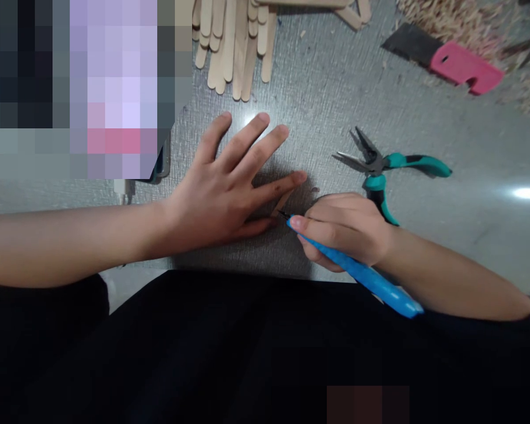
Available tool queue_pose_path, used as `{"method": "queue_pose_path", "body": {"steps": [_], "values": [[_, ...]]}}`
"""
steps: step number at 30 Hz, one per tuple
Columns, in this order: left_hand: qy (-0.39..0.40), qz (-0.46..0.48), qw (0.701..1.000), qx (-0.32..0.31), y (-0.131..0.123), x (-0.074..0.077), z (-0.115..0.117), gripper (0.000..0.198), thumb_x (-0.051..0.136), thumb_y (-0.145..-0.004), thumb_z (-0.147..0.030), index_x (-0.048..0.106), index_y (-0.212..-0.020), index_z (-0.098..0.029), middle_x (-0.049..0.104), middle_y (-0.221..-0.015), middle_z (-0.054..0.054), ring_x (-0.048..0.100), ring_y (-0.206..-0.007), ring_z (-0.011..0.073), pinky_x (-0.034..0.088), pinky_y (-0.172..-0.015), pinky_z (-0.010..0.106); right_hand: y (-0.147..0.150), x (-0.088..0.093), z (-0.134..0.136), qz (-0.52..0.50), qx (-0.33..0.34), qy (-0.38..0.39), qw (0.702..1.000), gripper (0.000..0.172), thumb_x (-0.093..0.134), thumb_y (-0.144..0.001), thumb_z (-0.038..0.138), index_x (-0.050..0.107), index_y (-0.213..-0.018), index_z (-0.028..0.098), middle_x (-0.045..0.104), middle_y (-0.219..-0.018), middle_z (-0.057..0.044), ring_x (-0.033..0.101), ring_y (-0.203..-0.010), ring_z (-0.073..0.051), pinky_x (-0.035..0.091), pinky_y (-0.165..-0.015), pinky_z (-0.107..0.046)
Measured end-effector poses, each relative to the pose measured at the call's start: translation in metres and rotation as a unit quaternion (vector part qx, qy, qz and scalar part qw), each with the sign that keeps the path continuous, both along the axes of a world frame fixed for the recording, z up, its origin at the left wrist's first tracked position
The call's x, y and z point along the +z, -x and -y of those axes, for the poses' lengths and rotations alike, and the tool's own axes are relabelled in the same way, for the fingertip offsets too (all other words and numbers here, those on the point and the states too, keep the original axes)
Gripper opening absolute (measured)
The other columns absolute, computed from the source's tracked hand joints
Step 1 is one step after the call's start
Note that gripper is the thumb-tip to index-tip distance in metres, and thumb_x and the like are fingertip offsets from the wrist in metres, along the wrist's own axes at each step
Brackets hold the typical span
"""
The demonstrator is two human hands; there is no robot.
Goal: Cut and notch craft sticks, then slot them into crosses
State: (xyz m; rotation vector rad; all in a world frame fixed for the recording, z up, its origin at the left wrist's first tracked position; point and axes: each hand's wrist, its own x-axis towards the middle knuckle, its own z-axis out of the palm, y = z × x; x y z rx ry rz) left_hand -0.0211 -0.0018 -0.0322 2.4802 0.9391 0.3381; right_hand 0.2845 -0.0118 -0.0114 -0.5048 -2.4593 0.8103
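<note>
We see our left hand [221, 188] lying flat on the grey desk [318, 106], palm down and fingers spread wide, gripping nothing. A short wooden stick piece [284, 201] lies between its forefinger and thumb. The forefinger tip rests at the stick's far end, and most of the stick is hidden beneath the hand.

Our right hand [344, 227] is closed around a blue pen-like tool [371, 280], held as one holds a pencil. The tool's thin dark tip meets the near end of the stick piece. We cannot tell whether the tip is a nib or a blade.

Just beyond the right hand lie teal-handled needle-nose pliers [380, 168], their jaws parted and pointing left. At the far edge of the desk sits a heap of flat wooden craft sticks [234, 47]. To the far right is a pink and black tool [450, 59], beside a scatter of wood shavings [459, 20]. Our dark clothing fills the near foreground.
</note>
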Motion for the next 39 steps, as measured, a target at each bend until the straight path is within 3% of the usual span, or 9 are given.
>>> {"method": "queue_pose_path", "body": {"steps": [8,12,15,20,27,30,35,39], "values": [[-0.039,-0.023,0.999,-0.004,-0.001,0.0,0.0,0.074,0.071,-0.117,-0.056,0.049,-0.187,-0.045,0.044,-0.201,0.012,0.039,-0.187,0.0557,0.032,-0.147,0.091,0.008,0.005,-0.009,0.013,0.008,-0.026,1.0,0.024,0.057,-0.125,0.015,0.072,-0.108,0.023,0.073,-0.075,0.006,0.059,-0.058,-0.014,0.048,-0.06,-0.036],[-0.113,-0.018,0.993,-0.008,0.0,-0.007,0.0,0.073,0.069,-0.118,-0.06,0.05,-0.185,-0.041,0.047,-0.198,0.018,0.047,-0.183,0.0554,0.041,-0.142,0.088,0.007,-0.001,-0.004,0.038,0.003,-0.183,0.982,0.032,0.062,-0.121,0.012,0.068,-0.092,0.025,0.058,-0.067,0.006,0.047,-0.058,-0.015,0.041,-0.054,-0.035],[-0.081,-0.032,0.996,-0.007,0.0,-0.006,0.0,0.077,0.073,-0.115,-0.056,0.048,-0.187,-0.043,0.04,-0.203,0.014,0.039,-0.187,0.0549,0.032,-0.147,0.087,0.004,0.0,-0.001,0.039,0.029,-0.256,0.966,0.023,0.067,-0.113,0.005,0.072,-0.1,0.024,0.056,-0.069,0.006,0.046,-0.061,-0.016,0.042,-0.053,-0.034],[-0.009,-0.021,1.0,-0.012,0.001,-0.001,-0.003,0.077,0.072,-0.114,-0.059,0.049,-0.187,-0.047,0.034,-0.206,0.005,0.031,-0.19,0.0568,0.02,-0.152,0.088,-0.002,0.005,0.001,0.003,0.041,-0.235,0.971,0.02,0.073,-0.111,0.005,0.069,-0.108,0.024,0.058,-0.071,0.005,0.05,-0.064,-0.018,0.047,-0.054,-0.035],[-0.038,-0.033,0.999,-0.011,0.001,-0.001,-0.002,0.072,0.062,-0.119,-0.06,0.049,-0.188,-0.042,0.038,-0.204,0.005,0.033,-0.19,0.0526,0.025,-0.152,0.085,-0.007,-0.002,-0.004,0.037,0.04,-0.18,0.982,0.012,0.06,-0.122,0.012,0.067,-0.122,0.022,0.065,-0.076,0.005,0.055,-0.063,-0.018,0.048,-0.056,-0.036],[-0.066,-0.031,0.997,-0.014,0.001,-0.002,-0.001,0.074,0.063,-0.119,-0.06,0.047,-0.189,-0.042,0.039,-0.203,0.011,0.038,-0.188,0.054,0.031,-0.15,0.087,-0.008,-0.004,-0.004,0.035,0.035,-0.176,0.983,0.013,0.059,-0.124,0.015,0.068,-0.119,0.022,0.064,-0.075,0.005,0.054,-0.063,-0.018,0.046,-0.055,-0.035],[-0.031,-0.029,0.999,-0.012,0.001,-0.001,-0.002,0.077,0.068,-0.117,-0.062,0.046,-0.188,-0.043,0.04,-0.202,0.01,0.034,-0.189,0.0563,0.027,-0.149,0.09,-0.006,-0.004,-0.004,0.056,0.028,-0.17,0.984,0.019,0.06,-0.124,0.017,0.071,-0.11,0.024,0.065,-0.074,0.005,0.055,-0.063,-0.016,0.047,-0.058,-0.034],[-0.066,-0.039,0.997,-0.03,0.002,-0.001,-0.003,0.08,0.07,-0.118,-0.063,0.042,-0.189,-0.038,0.041,-0.2,0.02,0.038,-0.186,0.058,0.034,-0.144,0.09,-0.003,-0.003,-0.004,0.027,0.022,-0.172,0.985,0.016,0.065,-0.119,0.011,0.073,-0.11,0.02,0.064,-0.071,0.004,0.051,-0.06,-0.017,0.043,-0.055,-0.036]]}}
